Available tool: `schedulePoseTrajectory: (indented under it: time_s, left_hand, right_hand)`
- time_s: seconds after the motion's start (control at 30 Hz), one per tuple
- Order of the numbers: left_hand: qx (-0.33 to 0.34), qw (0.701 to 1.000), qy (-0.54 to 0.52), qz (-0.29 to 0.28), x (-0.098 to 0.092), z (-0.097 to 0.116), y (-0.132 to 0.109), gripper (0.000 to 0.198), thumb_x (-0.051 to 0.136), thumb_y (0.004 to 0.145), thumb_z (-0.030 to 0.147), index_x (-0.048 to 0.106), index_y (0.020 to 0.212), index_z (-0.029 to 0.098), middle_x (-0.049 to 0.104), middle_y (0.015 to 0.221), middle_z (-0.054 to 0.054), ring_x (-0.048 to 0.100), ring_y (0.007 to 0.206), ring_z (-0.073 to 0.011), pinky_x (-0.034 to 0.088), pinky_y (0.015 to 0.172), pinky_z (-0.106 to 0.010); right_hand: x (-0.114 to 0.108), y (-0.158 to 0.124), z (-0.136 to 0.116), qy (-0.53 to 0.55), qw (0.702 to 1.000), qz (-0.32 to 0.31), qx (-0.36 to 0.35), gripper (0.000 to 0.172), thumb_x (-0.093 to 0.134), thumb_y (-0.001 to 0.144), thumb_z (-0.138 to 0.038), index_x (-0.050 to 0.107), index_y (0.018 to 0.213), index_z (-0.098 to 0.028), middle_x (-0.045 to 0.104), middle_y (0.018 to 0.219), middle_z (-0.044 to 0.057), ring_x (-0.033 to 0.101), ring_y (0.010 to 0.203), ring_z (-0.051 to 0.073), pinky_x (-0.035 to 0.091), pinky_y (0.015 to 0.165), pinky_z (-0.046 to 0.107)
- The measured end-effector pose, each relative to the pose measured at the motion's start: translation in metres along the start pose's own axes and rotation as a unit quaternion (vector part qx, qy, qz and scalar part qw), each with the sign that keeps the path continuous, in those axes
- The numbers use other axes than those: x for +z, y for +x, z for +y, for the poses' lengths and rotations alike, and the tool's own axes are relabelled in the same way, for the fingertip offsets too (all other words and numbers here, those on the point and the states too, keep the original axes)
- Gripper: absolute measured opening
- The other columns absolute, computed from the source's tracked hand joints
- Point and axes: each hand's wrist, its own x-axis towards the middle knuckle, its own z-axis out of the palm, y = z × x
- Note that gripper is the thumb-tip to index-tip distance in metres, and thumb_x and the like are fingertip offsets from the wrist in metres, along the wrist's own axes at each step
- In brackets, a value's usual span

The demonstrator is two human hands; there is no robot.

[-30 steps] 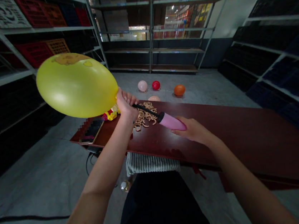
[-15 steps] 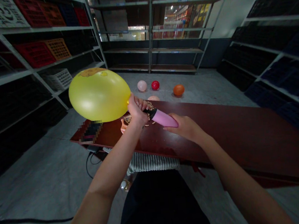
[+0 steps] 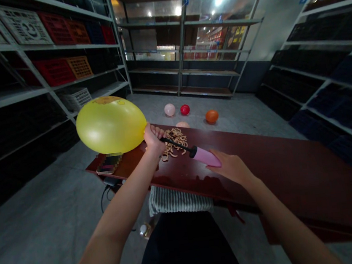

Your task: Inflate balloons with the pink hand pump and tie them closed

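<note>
A large yellow balloon [image 3: 110, 124], with a printed patch on top, points its neck toward my left hand [image 3: 155, 139]. That hand is closed around the balloon's neck and the end of a hand pump, so the joint between them is hidden. From there the pump's thin black rod runs down to the right into its pink barrel [image 3: 206, 156]. My right hand [image 3: 229, 166] is wrapped around the far end of this barrel. Behind the rod, small curled tan pieces [image 3: 177, 140] lie heaped on the dark red table [image 3: 261, 152].
A blurred flat object [image 3: 109, 163] lies at the table's left end. Pale pink [image 3: 169, 110], red [image 3: 185, 109] and orange [image 3: 212, 116] balloons rest on the floor beyond. Metal shelves [image 3: 182, 72] stand behind; crates [image 3: 54, 71] fill the left ones.
The barrel has slid away from my left hand, baring the long black rod. My hands are farther apart. The balloon sits slightly lower and more to the left in view.
</note>
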Motion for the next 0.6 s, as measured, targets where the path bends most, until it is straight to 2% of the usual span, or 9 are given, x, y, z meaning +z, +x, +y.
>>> schedulePoseTrajectory:
  time_s: [0.23,0.43,0.6]
  left_hand:
    - [0.006,1.000,-0.006,-0.016,0.005,0.017,0.004,0.049,0.046,0.099,0.027,0.023,0.057,0.020,0.019,0.043,0.008,0.020,0.033,-0.0068,0.022,0.041,-0.025]
    - [0.066,0.998,0.002,0.000,0.020,0.016,0.003,0.052,0.052,0.099,0.036,0.025,0.057,0.020,0.020,0.044,0.008,0.021,0.034,-0.0063,0.021,0.041,-0.025]
    - [0.058,0.998,0.015,-0.024,0.031,0.010,-0.013,0.055,0.050,0.100,0.041,0.024,0.057,0.020,0.020,0.044,0.007,0.020,0.034,-0.0070,0.020,0.040,-0.026]
  right_hand:
    - [-0.016,-0.006,0.016,0.029,0.999,0.012,0.004,0.053,0.064,0.088,-0.051,0.057,0.135,-0.026,0.069,0.129,0.009,0.069,0.111,0.032,0.056,0.088,0.042]
    - [-0.026,0.004,0.000,0.037,0.999,-0.026,0.023,0.049,0.060,0.091,-0.052,0.060,0.128,-0.020,0.074,0.114,0.012,0.073,0.093,0.032,0.053,0.078,0.039]
    - [-0.025,0.017,-0.021,0.049,0.998,-0.022,0.022,0.053,0.057,0.092,-0.056,0.057,0.131,-0.021,0.075,0.111,0.012,0.073,0.093,0.032,0.052,0.076,0.038]
